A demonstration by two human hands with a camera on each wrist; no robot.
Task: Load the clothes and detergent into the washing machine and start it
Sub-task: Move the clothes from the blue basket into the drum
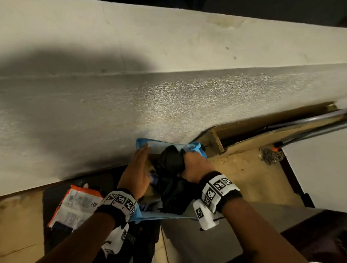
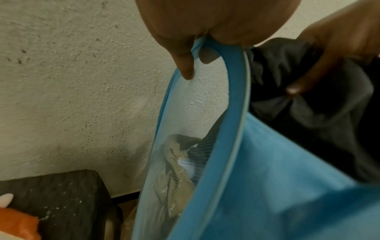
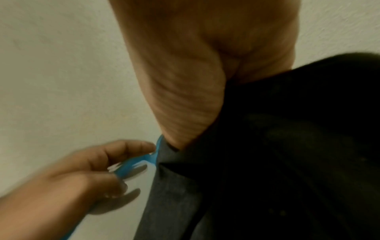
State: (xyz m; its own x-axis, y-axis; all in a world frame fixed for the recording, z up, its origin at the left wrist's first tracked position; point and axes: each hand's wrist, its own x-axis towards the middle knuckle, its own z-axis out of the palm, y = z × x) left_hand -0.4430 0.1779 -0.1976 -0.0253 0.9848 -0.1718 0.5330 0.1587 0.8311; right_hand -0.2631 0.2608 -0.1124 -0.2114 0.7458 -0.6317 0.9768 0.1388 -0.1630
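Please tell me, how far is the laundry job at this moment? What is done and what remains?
Nothing looks loaded yet; no washing machine is in view. In hand: the right hand has its grip on a black garment at the blue mesh hamper, whose rim the left hand holds. More clothes remain inside. The orange-and-white packet, possibly detergent, lies untouched. Loading, detergent and starting remain.

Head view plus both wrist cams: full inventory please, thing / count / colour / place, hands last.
laundry hamper: 1, blue with see-through mesh sides, against the wall, centre.
dark garment: 1, black, bunched above the hamper's mouth.
clothes in the hamper: several, tan and striped, seen through the mesh.
detergent packet: 1, orange and white, on a dark surface left of the hamper.
mop: 1, grey head with metal pole, on the floor at right.
wall: 1, off-white, textured.
left hand: 1, holds the hamper's rim.
right hand: 1, grips the dark garment.
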